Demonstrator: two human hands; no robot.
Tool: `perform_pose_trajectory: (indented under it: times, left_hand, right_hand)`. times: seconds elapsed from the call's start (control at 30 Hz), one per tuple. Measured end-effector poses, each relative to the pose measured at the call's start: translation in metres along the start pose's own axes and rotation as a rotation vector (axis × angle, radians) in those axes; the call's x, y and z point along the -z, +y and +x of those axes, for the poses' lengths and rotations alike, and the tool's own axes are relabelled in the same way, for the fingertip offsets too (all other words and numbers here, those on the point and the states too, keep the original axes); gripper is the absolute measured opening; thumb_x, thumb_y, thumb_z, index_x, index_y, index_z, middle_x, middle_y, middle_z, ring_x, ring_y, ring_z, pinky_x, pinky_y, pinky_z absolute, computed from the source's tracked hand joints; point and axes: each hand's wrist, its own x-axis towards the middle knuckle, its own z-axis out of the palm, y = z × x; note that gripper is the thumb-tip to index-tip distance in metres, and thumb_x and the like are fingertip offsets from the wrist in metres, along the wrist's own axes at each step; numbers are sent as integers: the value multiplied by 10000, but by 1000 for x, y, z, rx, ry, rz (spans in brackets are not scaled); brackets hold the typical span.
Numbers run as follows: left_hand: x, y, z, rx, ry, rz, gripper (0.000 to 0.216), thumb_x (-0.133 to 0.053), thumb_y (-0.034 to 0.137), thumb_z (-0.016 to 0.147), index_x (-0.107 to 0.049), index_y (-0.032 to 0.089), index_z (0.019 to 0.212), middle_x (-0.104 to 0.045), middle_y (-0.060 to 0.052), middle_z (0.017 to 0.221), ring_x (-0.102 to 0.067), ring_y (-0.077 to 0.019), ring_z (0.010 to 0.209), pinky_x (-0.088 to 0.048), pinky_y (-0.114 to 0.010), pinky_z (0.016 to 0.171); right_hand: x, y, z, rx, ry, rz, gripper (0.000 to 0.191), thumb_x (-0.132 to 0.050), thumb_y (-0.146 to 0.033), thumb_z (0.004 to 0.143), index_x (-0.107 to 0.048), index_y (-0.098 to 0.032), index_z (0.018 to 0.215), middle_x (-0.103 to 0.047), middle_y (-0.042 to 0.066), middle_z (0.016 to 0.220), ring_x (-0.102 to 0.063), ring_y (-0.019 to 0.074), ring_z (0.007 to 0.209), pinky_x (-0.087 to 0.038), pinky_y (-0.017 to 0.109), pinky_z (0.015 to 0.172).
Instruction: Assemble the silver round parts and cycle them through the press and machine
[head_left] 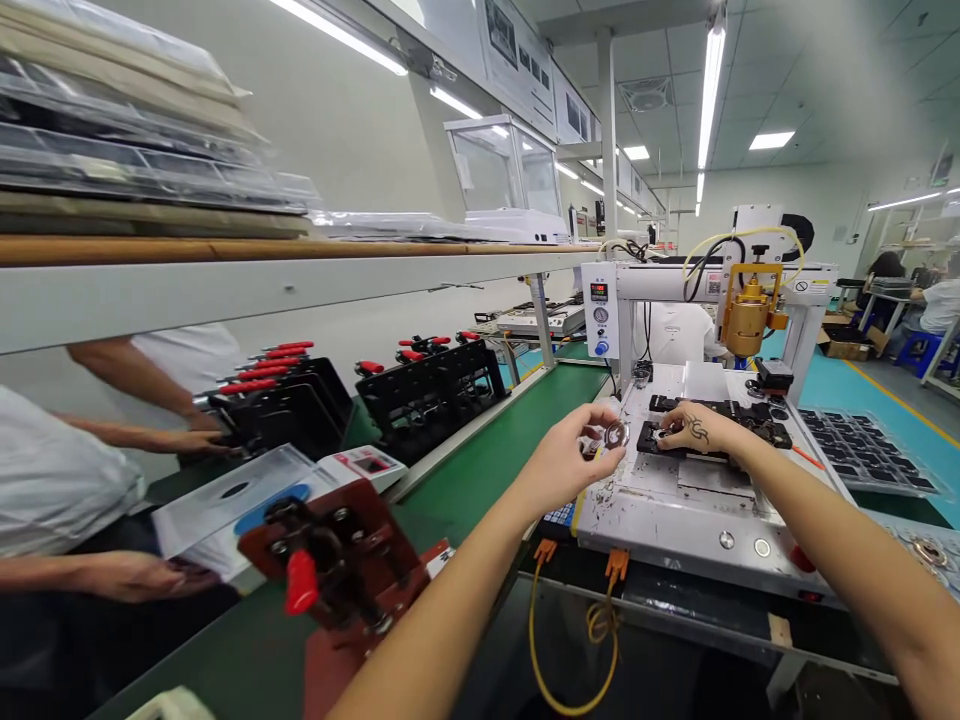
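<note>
My left hand (574, 450) is raised over the left edge of the grey machine bed (675, 500), fingers pinched on a small round metal ring part (615, 434). My right hand (694, 428) rests fingers-down on a black fixture (765, 432) on the bed, pressing on a small part there; whether it grips anything is hidden. Above and behind stands the dispensing machine with its brass-coloured head (746, 315).
A black tray of small parts (862, 450) lies right of the machine. Red toggle clamp jig (322, 560) sits near left on the green bench (487, 470). Black racks with red-handled clamps (427, 390) stand behind. A co-worker's hands (187, 440) work at left. Orange cables (570, 640) hang below.
</note>
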Motion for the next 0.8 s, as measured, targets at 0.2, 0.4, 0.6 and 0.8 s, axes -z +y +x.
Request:
perform_pose_trajectory:
  times: [0.2, 0.4, 0.6, 0.8]
  left_hand:
    - [2, -5, -48, 44, 85, -65, 345, -780, 278, 828, -680, 221, 1154, -733, -64, 1117, -676, -222, 1006, -573, -378, 922]
    - [-38, -6, -69, 100, -31, -268, 388, -747, 265, 850, -599, 229, 1206, -734, -24, 968, -721, -186, 844, -610, -334, 812]
    - [-106, -35, -118, 138, -216, -199, 338, -709, 231, 863, -624, 251, 1190, -747, -6, 929, -738, -198, 810, -628, -350, 794]
    - [-190, -69, -136, -39, -440, -18, 365, -799, 143, 750, -651, 233, 1072, -755, -134, 1321, -686, -359, 1313, -506, -586, 1182]
  right_hand:
    - [-2, -8, -1, 31, 51, -44, 213, -829, -412, 890, -866, -202, 906, -706, 45, 785, -656, 228, 771, -488, 322, 757]
    - [13, -13, -74, 3, 338, -70, 297, -637, -391, 1044, -799, -203, 1208, -734, 144, 1125, -645, 317, 1123, -466, 431, 1034]
    - [-1, 34, -257, -290, 829, -135, 302, -646, -518, 995, -720, -227, 959, -701, 91, 966, -638, 287, 925, -507, 426, 869]
    - [-42, 55, -309, -427, 943, -195, 461, -687, -677, 933, -643, -219, 912, -650, 103, 948, -611, 330, 992, -489, 505, 953]
